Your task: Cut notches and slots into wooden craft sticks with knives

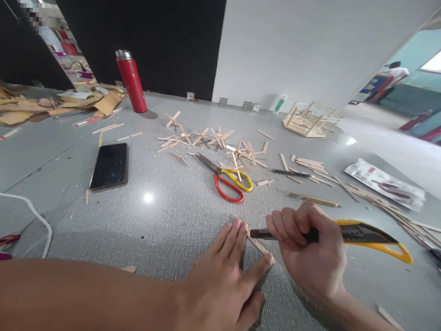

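My left hand point(225, 276) lies flat on the grey floor, fingers stretched out, pinning a thin wooden stick point(258, 245) between fingertips and thumb. My right hand point(312, 255) is closed round a yellow and black utility knife point(372, 234), whose blade tip meets the stick just beside my left fingertips. Most of the stick is hidden under my fingers.
Red and yellow scissors point(227, 179) lie ahead among several loose sticks point(210, 140). A phone point(110, 166) lies to the left, a red flask point(132, 81) behind it. A stick frame point(310, 119) stands at back right; a pencil point(315, 199) and a plastic packet point(384, 184) lie right.
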{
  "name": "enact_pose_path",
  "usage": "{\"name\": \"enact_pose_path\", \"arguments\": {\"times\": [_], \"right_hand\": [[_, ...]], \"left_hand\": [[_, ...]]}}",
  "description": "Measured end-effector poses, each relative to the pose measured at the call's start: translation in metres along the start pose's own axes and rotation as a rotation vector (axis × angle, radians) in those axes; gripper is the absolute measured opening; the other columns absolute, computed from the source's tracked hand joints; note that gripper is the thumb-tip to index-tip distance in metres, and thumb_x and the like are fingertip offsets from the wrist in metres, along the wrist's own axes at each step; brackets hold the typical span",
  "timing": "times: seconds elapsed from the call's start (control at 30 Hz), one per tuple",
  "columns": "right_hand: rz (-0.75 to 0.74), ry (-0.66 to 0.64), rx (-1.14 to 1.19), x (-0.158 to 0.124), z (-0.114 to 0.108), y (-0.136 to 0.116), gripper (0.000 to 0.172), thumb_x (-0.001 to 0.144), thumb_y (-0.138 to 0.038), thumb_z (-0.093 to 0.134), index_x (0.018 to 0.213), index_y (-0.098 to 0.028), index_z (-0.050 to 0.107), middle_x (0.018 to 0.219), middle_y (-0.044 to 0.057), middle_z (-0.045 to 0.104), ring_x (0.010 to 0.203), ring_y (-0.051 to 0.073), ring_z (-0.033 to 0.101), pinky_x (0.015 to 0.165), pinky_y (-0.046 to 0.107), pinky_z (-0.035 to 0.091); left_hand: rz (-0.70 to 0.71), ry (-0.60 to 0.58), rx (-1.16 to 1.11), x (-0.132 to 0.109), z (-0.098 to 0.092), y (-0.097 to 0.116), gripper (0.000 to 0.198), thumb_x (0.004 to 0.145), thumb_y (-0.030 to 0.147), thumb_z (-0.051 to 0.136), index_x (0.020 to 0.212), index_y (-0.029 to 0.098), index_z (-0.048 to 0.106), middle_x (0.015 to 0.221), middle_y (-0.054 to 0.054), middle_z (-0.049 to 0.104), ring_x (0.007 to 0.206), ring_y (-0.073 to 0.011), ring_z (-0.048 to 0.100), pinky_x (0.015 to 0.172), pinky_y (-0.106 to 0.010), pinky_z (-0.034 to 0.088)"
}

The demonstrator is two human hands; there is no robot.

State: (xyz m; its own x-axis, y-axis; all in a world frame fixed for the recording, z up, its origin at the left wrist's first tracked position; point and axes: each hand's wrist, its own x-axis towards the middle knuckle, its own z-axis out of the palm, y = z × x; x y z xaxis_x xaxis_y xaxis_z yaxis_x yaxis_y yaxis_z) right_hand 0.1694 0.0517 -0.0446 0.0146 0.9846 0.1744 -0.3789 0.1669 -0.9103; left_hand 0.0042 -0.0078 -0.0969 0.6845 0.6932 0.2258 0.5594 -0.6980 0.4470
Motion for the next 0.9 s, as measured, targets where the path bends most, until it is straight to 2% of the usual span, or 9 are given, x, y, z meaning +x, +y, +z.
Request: {"name": "enact_pose_path", "arguments": {"times": [0.2,0.33,0.43,0.53,0.6,0.7,0.9], "right_hand": [[0.01,0.003,0.023,-0.003,-0.001,0.0,0.041,0.095,-0.025,0.052,0.056,-0.022,0.04,0.047,-0.007,0.022,0.046,0.012,0.015,0.047,0.029,0.026],[0.006,-0.009,0.028,-0.006,-0.002,0.001,0.042,0.095,-0.025,0.052,0.056,-0.022,0.038,0.047,-0.007,0.021,0.046,0.012,0.014,0.047,0.03,0.024],[-0.006,-0.013,0.014,-0.009,-0.004,0.003,0.044,0.097,-0.029,0.051,0.056,-0.022,0.037,0.047,-0.007,0.021,0.046,0.012,0.015,0.048,0.031,0.025],[-0.036,-0.031,0.001,-0.012,-0.006,0.006,0.045,0.099,-0.03,0.052,0.057,-0.022,0.037,0.048,-0.007,0.021,0.046,0.012,0.017,0.049,0.031,0.026],[-0.052,-0.043,-0.01,-0.015,-0.006,0.007,0.045,0.099,-0.029,0.052,0.057,-0.022,0.037,0.049,-0.007,0.022,0.047,0.012,0.018,0.05,0.031,0.027],[-0.066,-0.062,-0.01,-0.02,-0.006,0.009,0.045,0.099,-0.03,0.051,0.057,-0.022,0.039,0.051,-0.006,0.024,0.048,0.013,0.02,0.051,0.032,0.027],[-0.093,-0.05,0.002,-0.033,-0.01,0.013,0.041,0.1,-0.028,0.049,0.059,-0.022,0.042,0.055,-0.005,0.025,0.052,0.015,0.026,0.054,0.034,0.029]], "left_hand": [[0.0,0.009,0.016,-0.001,0.0,0.0,0.058,0.106,0.041,0.047,0.159,0.019,0.037,0.169,-0.031,0.016,0.156,-0.0444,0.005,0.124,-0.062,0.028],[-0.009,0.006,0.069,-0.001,0.001,0.0,0.059,0.107,0.036,0.04,0.153,-0.001,0.039,0.167,-0.032,0.022,0.158,-0.0395,0.008,0.129,-0.051,0.025],[-0.06,0.015,0.156,0.002,0.0,-0.004,0.059,0.105,0.022,0.037,0.155,-0.009,0.03,0.166,-0.032,0.027,0.158,-0.0363,0.016,0.129,-0.046,0.027],[-0.079,0.021,0.249,0.007,-0.003,-0.012,0.061,0.103,0.018,0.038,0.158,-0.008,0.026,0.167,-0.03,0.025,0.158,-0.0382,0.017,0.129,-0.052,0.026],[-0.067,0.016,0.269,0.01,-0.005,-0.018,0.06,0.106,0.025,0.039,0.159,-0.002,0.031,0.168,-0.026,0.026,0.158,-0.0384,0.016,0.13,-0.054,0.022],[-0.062,-0.012,0.273,0.011,-0.008,-0.021,0.059,0.109,0.034,0.035,0.159,0.003,0.035,0.168,-0.021,0.031,0.159,-0.035,0.019,0.13,-0.052,0.02],[0.01,-0.066,0.341,0.011,-0.014,-0.022,0.062,0.11,0.035,0.029,0.158,-0.003,0.033,0.166,-0.027,0.031,0.158,-0.0368,0.016,0.13,-0.05,0.019]]}}
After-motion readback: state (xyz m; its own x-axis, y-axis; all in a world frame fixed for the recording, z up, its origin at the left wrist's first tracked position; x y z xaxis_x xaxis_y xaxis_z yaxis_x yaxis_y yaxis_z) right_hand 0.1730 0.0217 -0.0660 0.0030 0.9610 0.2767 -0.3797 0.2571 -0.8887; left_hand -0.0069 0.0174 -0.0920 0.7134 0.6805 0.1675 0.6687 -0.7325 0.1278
